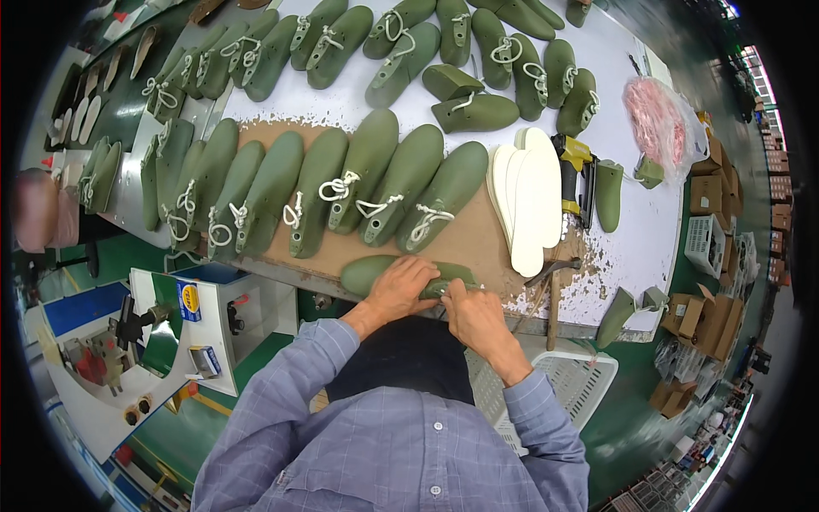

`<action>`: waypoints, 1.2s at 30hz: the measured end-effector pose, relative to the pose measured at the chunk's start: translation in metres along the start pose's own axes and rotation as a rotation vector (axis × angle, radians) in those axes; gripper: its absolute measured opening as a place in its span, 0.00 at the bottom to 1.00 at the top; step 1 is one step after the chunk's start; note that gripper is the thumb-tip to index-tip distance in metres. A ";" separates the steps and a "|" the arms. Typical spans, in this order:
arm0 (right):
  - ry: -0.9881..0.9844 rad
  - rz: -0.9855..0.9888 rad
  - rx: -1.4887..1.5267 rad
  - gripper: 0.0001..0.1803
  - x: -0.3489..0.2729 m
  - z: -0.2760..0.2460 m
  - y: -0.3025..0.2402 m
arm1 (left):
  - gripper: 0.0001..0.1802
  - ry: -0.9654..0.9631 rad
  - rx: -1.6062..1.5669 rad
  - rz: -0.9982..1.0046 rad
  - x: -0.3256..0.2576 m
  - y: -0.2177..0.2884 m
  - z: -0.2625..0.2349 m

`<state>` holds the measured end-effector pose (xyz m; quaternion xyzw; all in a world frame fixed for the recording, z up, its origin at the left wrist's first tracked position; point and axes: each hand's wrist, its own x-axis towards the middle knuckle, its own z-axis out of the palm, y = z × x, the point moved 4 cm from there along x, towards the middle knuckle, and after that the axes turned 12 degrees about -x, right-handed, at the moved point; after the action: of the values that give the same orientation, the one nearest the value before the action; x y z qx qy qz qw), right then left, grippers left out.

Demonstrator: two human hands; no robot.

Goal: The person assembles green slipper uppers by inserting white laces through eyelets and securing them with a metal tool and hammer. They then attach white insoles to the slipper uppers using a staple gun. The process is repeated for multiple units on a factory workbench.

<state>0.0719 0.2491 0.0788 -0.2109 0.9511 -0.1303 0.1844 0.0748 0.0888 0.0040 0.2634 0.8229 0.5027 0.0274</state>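
A green shoe last (365, 271) lies on its side at the table's near edge, its toe toward the left. Over its middle my left hand (403, 288) is closed, fingers pressing it down. At its heel end my right hand (478, 316) is closed in a pinch; what sits between those fingers is too small to make out. Just beyond my hands stands a row of green shoe lasts, the nearest one (452, 192) with a white cord knotted through its hole. To the right of that row lies a stack of cream insoles (537, 205).
A yellow and black nail gun (576, 175) lies beside the insoles. A hammer (554, 290) rests at the table's front edge, its handle overhanging. More green lasts (405, 64) fill the back. A plastic bag (661, 124) lies at the right; a white crate (576, 375) stands below.
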 end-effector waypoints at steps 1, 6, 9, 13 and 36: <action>0.000 -0.015 0.003 0.11 0.000 0.006 0.004 | 0.29 -0.001 0.010 0.005 0.000 0.000 -0.001; 0.013 0.130 0.181 0.12 0.015 0.018 0.001 | 0.29 0.047 -0.007 0.004 0.001 -0.001 0.003; 0.256 0.229 0.615 0.13 -0.006 0.024 0.026 | 0.28 0.039 0.021 -0.022 0.000 0.000 0.002; 0.219 0.451 0.784 0.16 -0.059 0.064 0.051 | 0.29 0.072 0.004 -0.049 -0.004 -0.005 0.007; 0.695 0.254 0.513 0.05 -0.042 0.035 0.017 | 0.31 0.066 0.029 -0.045 0.002 0.001 0.007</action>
<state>0.1156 0.2775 0.0545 0.0164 0.9119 -0.4011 -0.0849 0.0756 0.0959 0.0018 0.2288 0.8362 0.4983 0.0078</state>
